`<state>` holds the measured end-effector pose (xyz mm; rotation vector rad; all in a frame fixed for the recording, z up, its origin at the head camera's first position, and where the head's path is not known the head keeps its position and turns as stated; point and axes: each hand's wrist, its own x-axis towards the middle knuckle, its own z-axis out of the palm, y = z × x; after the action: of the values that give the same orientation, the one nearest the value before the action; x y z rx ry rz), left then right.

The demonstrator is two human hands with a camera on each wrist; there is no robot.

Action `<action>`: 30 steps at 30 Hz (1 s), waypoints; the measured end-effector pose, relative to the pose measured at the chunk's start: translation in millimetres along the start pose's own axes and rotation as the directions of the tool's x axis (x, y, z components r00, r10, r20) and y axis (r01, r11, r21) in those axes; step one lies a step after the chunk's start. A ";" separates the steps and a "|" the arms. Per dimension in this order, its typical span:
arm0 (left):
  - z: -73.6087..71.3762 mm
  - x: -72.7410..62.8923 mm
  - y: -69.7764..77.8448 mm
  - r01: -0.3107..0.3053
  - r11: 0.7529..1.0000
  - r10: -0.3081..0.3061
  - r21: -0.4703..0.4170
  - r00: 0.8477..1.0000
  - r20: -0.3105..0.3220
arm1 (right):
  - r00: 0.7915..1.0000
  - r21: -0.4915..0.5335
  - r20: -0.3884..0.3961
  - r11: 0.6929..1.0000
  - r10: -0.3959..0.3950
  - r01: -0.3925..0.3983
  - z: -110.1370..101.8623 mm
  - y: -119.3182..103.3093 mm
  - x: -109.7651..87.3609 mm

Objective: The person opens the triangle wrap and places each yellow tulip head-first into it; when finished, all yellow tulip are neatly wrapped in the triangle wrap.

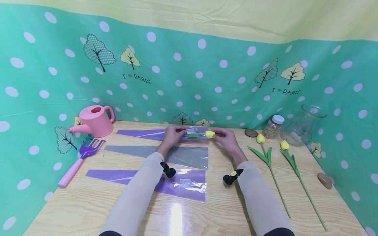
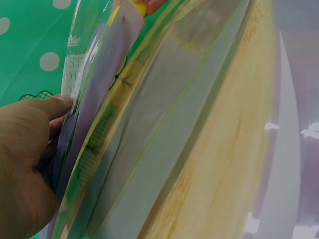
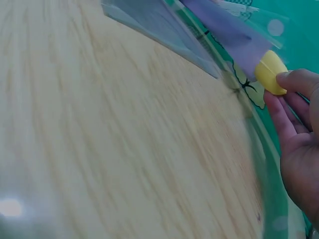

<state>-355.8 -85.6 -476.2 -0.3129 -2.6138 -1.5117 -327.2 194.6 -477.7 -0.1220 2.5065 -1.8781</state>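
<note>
At the back of the table my left hand (image 1: 171, 137) grips the upper edge of a purple and clear plastic flower sleeve (image 1: 141, 133), thumb on its printed front in the left wrist view. Inside the sleeve lie the green leaves of a yellow tulip (image 1: 210, 134), whose bloom sticks out at the sleeve's wide right end. My right hand (image 1: 226, 140) pinches that bloom between thumb and fingers, as the right wrist view shows. Nearer me lie a grey sleeve (image 1: 189, 156) and another purple sleeve (image 1: 184, 191), both flat, wide ends to the right.
Two yellow tulips (image 1: 267, 159) (image 1: 295, 164) lie on the right, by a brown stone (image 1: 325, 180). Behind them stand a lidded jar (image 1: 272, 128) and a glass vase (image 1: 298, 129), with a dark stone (image 1: 251, 132) nearby. On the left are a pink watering can (image 1: 98, 123) and a hand fork (image 1: 77, 164).
</note>
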 end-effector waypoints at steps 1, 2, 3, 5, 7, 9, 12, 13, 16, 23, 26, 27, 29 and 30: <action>-0.4 -0.1 0.7 0.002 1.000 -0.002 0.002 1.000 0.001 | 1.000 0.001 -0.001 1.000 -0.004 0.004 1.6 0.6 0.8; -0.7 -0.2 1.1 0.005 1.000 -0.005 0.003 1.000 0.003 | 1.000 0.009 -0.005 1.000 -0.003 0.003 3.2 0.6 1.2; -1.0 -0.2 1.3 0.006 1.000 -0.006 0.006 1.000 0.004 | 1.000 0.017 -0.010 1.000 -0.006 0.006 4.6 1.1 1.8; -1.7 -0.4 1.8 0.004 1.000 -0.004 0.013 1.000 0.005 | 1.000 0.023 -0.022 1.000 -0.017 0.017 7.6 2.2 3.2; -2.2 -0.4 2.1 0.001 1.000 -0.001 0.018 1.000 0.007 | 0.999 0.031 -0.034 0.999 -0.030 0.031 10.2 3.0 4.8; -2.7 -0.6 2.8 -0.005 1.000 0.005 0.020 1.000 0.009 | 0.998 0.038 -0.040 0.998 -0.044 0.046 12.7 3.5 6.0; -3.3 -0.8 3.8 -0.018 1.000 0.018 0.020 1.000 0.013 | 0.997 0.057 -0.040 0.996 -0.061 0.063 16.1 2.2 6.6; -3.5 -0.9 4.4 -0.024 1.000 0.023 0.019 1.000 0.014 | 0.997 0.064 -0.043 0.996 -0.058 0.061 17.1 1.6 6.5; -3.8 -1.1 5.4 -0.038 0.999 0.037 0.015 0.999 0.016 | 0.998 0.059 -0.039 0.997 -0.052 0.054 19.3 0.2 6.5; -2.7 0.0 3.7 -0.051 0.999 0.051 0.004 0.999 0.017 | 0.999 0.045 -0.020 0.999 -0.026 0.027 22.0 1.7 11.1; -2.6 0.9 2.9 -0.050 0.999 0.050 0.004 0.998 0.024 | 0.999 0.030 -0.019 0.999 -0.029 0.029 24.4 3.4 15.0; -2.7 1.4 2.5 -0.049 0.999 0.049 0.006 0.998 0.025 | 0.999 0.023 -0.019 0.999 -0.031 0.032 25.6 3.9 16.2; -2.9 2.5 1.5 -0.047 0.999 0.046 0.011 0.999 0.027 | 0.999 0.010 -0.024 0.999 -0.035 0.035 28.0 4.8 18.6; -2.9 3.2 0.8 -0.046 0.999 0.045 0.017 0.999 0.027 | 0.999 0.001 -0.026 0.999 -0.036 0.036 29.3 4.8 19.4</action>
<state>-358.7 -87.3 -473.5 -0.3908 -2.6201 -1.4795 -345.4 166.5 -489.8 -0.1446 2.5372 -1.9066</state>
